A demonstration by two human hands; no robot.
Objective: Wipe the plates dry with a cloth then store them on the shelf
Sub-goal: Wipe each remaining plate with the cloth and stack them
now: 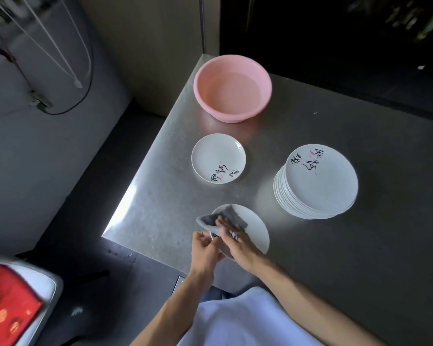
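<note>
Left hand (205, 247) pinches plate (256, 229) rim; right hand (239, 244) flat, fingers (221, 224) pressing cloth (231, 214); bare forearms converge.

Covered: near part of plate (256, 229) and most of its print, under cloth (229, 217), left hand (205, 248) and right hand (239, 245). Rims only: lower plates of stack (320, 181); count unreadable. Blurred, cut by left and bottom edges: red item (8, 303). Cut by right edge: desk (360, 245). Top-right background too dark to resolve.
</note>
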